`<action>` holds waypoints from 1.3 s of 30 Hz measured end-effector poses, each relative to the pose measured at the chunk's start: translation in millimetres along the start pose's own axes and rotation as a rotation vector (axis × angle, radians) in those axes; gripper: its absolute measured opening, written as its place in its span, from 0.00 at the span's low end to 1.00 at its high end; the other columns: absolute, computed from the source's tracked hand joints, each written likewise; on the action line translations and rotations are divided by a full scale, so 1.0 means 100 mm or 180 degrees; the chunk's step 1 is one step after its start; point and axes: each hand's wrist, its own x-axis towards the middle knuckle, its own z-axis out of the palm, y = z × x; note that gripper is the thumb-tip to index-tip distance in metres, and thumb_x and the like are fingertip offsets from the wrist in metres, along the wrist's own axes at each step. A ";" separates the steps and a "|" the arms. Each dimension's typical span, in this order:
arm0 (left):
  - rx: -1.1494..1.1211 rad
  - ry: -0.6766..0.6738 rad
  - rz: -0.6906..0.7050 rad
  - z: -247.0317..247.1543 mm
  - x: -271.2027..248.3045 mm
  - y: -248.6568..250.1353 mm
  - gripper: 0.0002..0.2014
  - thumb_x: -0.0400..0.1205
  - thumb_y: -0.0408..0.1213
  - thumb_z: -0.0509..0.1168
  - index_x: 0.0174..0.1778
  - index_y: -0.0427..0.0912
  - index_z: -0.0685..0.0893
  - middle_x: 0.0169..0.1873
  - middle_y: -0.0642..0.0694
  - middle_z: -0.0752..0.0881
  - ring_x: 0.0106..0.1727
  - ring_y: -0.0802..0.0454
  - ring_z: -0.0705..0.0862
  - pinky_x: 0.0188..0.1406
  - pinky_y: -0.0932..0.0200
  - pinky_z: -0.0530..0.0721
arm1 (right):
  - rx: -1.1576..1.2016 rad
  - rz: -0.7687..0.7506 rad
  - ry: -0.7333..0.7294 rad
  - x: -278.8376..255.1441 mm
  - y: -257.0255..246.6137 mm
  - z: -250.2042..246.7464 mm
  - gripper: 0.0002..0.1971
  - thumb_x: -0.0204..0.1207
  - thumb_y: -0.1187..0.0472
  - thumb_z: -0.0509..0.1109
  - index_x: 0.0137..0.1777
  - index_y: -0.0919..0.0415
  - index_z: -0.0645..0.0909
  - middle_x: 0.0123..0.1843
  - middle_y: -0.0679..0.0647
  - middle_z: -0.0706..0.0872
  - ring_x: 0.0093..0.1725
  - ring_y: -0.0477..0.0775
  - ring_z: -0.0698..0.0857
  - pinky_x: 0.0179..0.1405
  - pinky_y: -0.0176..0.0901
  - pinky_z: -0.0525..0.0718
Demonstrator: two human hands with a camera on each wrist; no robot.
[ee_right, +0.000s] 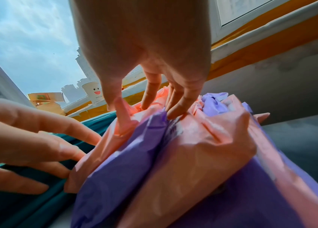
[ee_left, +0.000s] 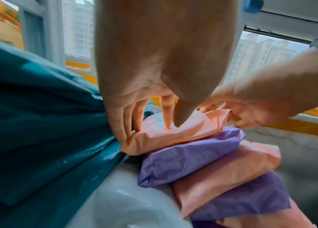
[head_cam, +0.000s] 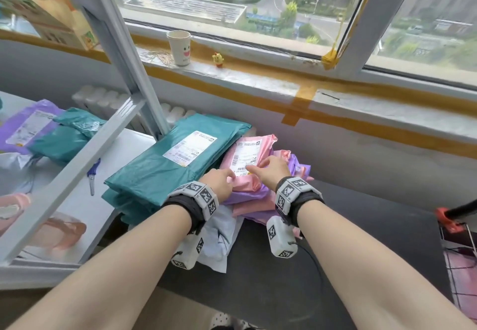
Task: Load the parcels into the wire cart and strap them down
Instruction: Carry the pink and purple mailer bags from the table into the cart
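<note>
While still stacked on the counter point(head_cam: 361, 239), the top pink parcel point(head_cam: 247, 164) is taken.
It is pinched at both ends by the left hand point(head_cam: 219, 182) and right hand point(head_cam: 273, 172), probably for lifting toward the wire cart point(head_cam: 462, 247).

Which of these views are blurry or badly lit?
Head view: daylit and mostly sharp, edges bent by the wide lens. Left wrist view: left hand dim against the bright window. Right wrist view: right hand backlit too, top pink parcel smeared.

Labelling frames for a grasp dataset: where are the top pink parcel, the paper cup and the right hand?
top pink parcel point(head_cam: 245, 154), head view, its white label.
paper cup point(head_cam: 180, 48), head view, its side wall.
right hand point(head_cam: 271, 172), head view, its back.
</note>
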 end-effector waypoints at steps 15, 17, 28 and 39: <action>-0.0793 -0.0019 0.0045 -0.05 -0.02 0.06 0.25 0.81 0.34 0.60 0.76 0.41 0.67 0.68 0.39 0.78 0.66 0.41 0.78 0.66 0.52 0.76 | 0.0695 0.0103 0.0545 -0.29 0.22 -0.12 0.02 0.73 0.66 0.72 0.40 0.60 0.83 0.44 0.55 0.84 0.48 0.50 0.80 0.57 0.40 0.76; -0.0964 -0.0033 -0.0117 0.00 -0.01 0.08 0.22 0.79 0.31 0.62 0.70 0.34 0.71 0.64 0.37 0.80 0.63 0.39 0.79 0.62 0.55 0.76 | 0.0790 0.0115 0.0579 -0.36 0.29 -0.16 0.02 0.74 0.67 0.71 0.43 0.65 0.85 0.43 0.56 0.84 0.47 0.50 0.80 0.56 0.39 0.76; -0.2847 -0.0459 -0.0476 0.12 -0.20 0.08 0.05 0.77 0.20 0.63 0.41 0.29 0.84 0.53 0.31 0.86 0.57 0.35 0.85 0.55 0.41 0.85 | 0.1686 0.0194 0.0496 -0.78 0.42 -0.27 0.22 0.66 0.78 0.75 0.60 0.69 0.77 0.46 0.53 0.81 0.49 0.51 0.82 0.49 0.39 0.82; -0.2909 -0.0515 0.0207 0.03 -0.93 0.58 0.23 0.75 0.24 0.71 0.64 0.35 0.71 0.56 0.34 0.82 0.57 0.35 0.85 0.47 0.48 0.86 | 0.2001 0.0054 0.0600 -1.57 0.72 -0.61 0.37 0.63 0.80 0.76 0.72 0.65 0.68 0.58 0.63 0.83 0.53 0.56 0.86 0.48 0.45 0.87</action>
